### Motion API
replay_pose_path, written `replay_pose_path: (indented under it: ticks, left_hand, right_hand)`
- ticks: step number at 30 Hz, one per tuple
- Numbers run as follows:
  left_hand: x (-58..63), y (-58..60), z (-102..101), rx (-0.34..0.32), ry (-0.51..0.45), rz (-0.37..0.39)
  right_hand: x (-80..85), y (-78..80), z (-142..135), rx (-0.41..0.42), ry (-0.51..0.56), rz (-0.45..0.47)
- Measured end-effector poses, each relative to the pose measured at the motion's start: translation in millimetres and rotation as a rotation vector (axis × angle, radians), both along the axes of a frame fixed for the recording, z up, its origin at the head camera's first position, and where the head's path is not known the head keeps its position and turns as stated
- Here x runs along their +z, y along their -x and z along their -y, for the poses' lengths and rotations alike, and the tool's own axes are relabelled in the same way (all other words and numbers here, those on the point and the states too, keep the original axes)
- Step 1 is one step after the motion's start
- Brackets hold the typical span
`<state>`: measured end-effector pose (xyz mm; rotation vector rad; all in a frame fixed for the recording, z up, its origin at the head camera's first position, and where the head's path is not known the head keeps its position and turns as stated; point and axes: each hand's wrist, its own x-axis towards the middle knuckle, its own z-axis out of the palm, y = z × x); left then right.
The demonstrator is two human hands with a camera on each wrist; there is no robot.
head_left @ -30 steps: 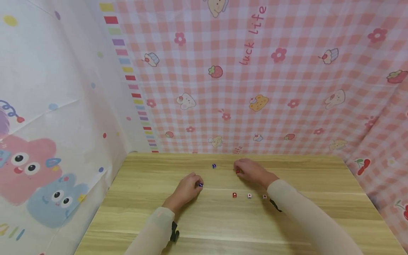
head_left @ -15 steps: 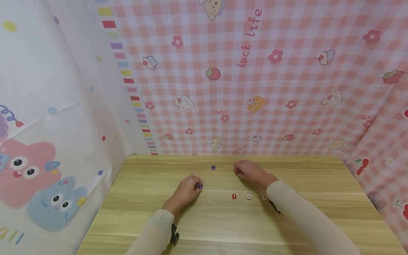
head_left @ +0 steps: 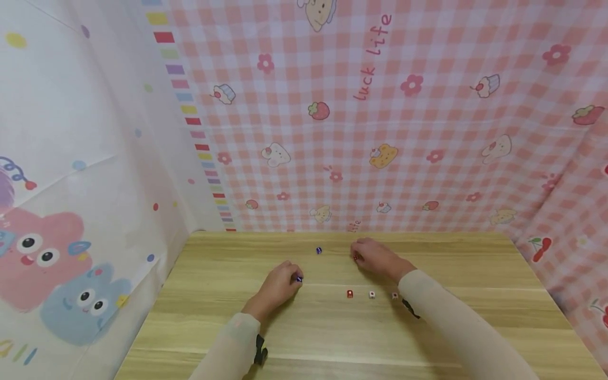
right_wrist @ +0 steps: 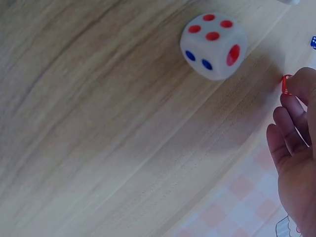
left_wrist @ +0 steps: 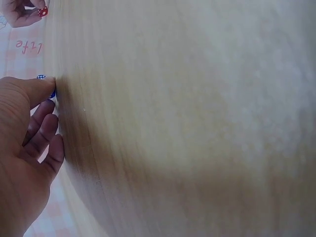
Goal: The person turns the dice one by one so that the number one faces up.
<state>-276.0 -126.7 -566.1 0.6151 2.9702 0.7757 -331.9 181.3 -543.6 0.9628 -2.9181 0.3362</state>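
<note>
Your left grip (head_left: pixel 277 283) pinched a blue, white-dotted cube (head_left: pixel 299 279) at the light wooden surface (head_left: pixel 332 338). Your right grip (head_left: pixel 377 258) pinched a red, white-dotted cube (head_left: pixel 355 257) farther back. A loose blue die (head_left: pixel 319 250) sat between them; a loose red die (head_left: pixel 350 294) and two white dice (head_left: pixel 372 295) sat nearer you.

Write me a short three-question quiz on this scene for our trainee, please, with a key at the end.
1. The left hand is pinching something that is: A, white; B, red; C, blue.
2. True or false: the right hand is holding a white die.
3. Fill in the blank: in the head view, the lower row runs, left to right, loose red die, middle white die, and an end die coloured ____.

Key:
1. C, a blue die.
2. False: it pinches the held red die.
3. White.
</note>
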Motion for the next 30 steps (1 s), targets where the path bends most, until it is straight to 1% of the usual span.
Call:
replay_pose_path:
  ticks: [5,10,15,18,25,30]
  left_hand:
    - [-0.4,-0.1,-0.3,0.0,-0.003,-0.009]
    - [-0.4,0.1,-0.5,0.002,-0.006,0.003]
    - [-0.6,0.0,0.1,0.004,-0.005,0.003]
    - [-0.3,0.0,0.1,0.002,-0.002,-0.002]
    - [-0.8,0.3,0.5,0.0,0.0,-0.003]
    - [0.0,-0.5,0.2,0.004,-0.006,-0.005]
  right_hand:
    - [2.7,-1.5,0.8,0.002,-0.022,-0.008]
    - [3.0,-3.5,0.9,0.006,-0.04,0.001]
    - [1.5,-4.8,-1.6,-0.008,0.034,0.066]
    - [0.2,-4.9,-4.4,-0.017,0.073,0.086]
    - [1.3,-7.1,-4.5,-0.005,0.098,0.067]
    - [0.1,-7.4,-4.1,-0.02,0.087,0.055]
